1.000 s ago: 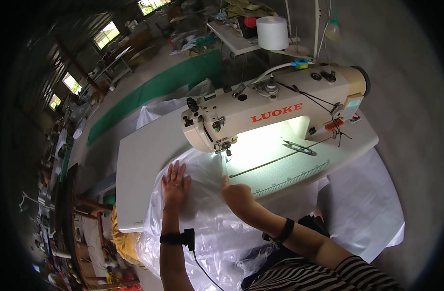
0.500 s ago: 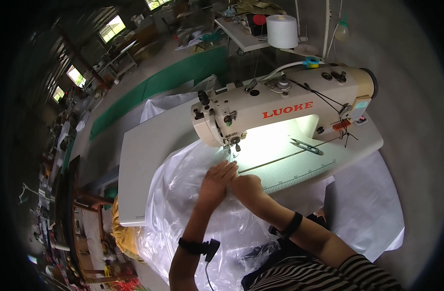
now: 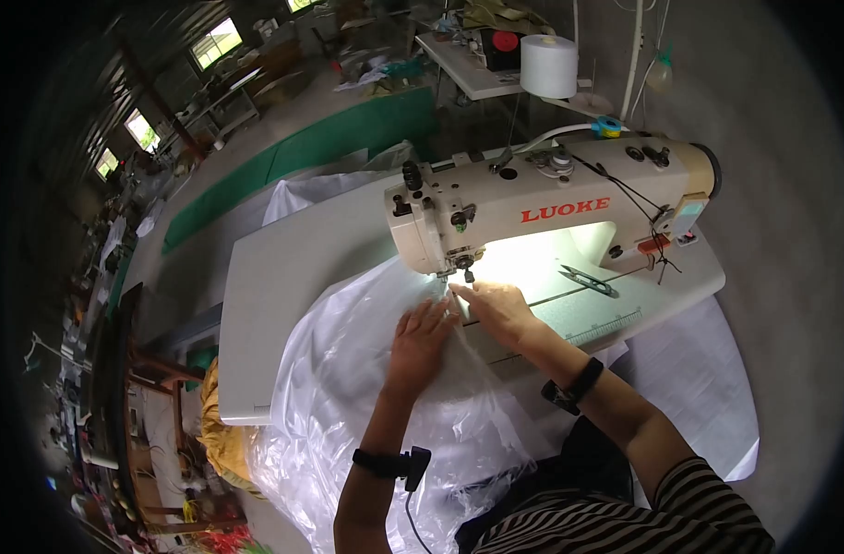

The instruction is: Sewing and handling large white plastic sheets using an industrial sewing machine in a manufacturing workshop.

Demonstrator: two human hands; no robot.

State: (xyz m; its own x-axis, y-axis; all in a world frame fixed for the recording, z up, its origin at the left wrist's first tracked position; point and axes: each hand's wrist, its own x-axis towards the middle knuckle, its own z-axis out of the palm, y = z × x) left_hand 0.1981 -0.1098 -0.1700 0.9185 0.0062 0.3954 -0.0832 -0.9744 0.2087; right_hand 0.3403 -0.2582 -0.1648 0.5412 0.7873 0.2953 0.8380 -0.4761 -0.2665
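Note:
A sewing machine [image 3: 551, 205] with a cream-white body stands over the table, its lamp lighting the bed. A translucent white plastic sheet [image 3: 348, 369] spreads under the needle area [image 3: 446, 277] and drapes over the table's front edge. My left hand [image 3: 420, 343] lies on the sheet just in front of the presser foot, fingers stretched out flat. Right beside the needle, my right hand [image 3: 497, 312] has its fingertips pinched together at the sheet's edge; the fingers partly hide what they grip.
Thread snips [image 3: 590, 282] lie on the machine bed to the right. The white sewing table [image 3: 283, 305] reaches out to the left. A thread cone [image 3: 548, 66] stands behind the machine. Yellow cloth [image 3: 221, 434] hangs by the table's left front corner, near a wooden frame [image 3: 177, 415].
My right hand has moved forward to the needle area, its fingers reaching farther out. My left hand stays on the sheet with its fingers a little more spread. The view has shifted slightly.

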